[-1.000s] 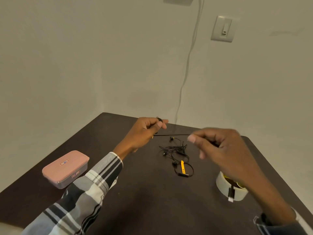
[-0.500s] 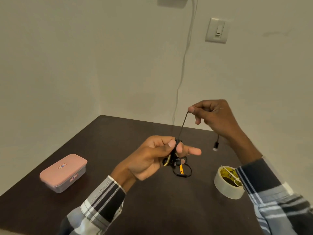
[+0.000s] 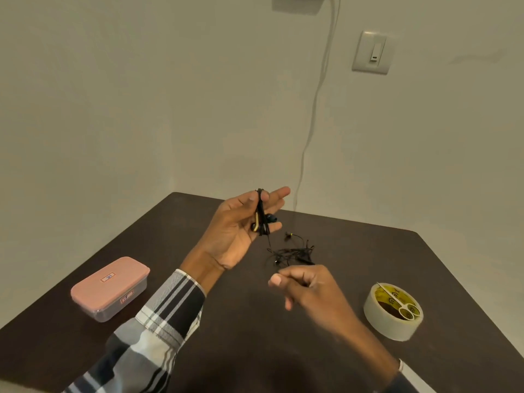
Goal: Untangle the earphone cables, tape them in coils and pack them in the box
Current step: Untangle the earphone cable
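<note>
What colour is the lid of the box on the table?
Pink; the box lid shows best in the head view.

You're in a plain room, most likely a home. A dark brown counter (image 3: 340, 350) is pushed into a corner of bare off-white walls (image 3: 113, 95). A wall switch (image 3: 373, 52) sits up right, and a white cord (image 3: 314, 109) runs down the wall from a fixture at the top edge to behind the counter. What's on the counter is household stuff: a pink-lidded plastic box (image 3: 109, 287) and a tape roll (image 3: 392, 316) with small scissors (image 3: 401, 306) lying on it. The light looks dim and warm.
</note>
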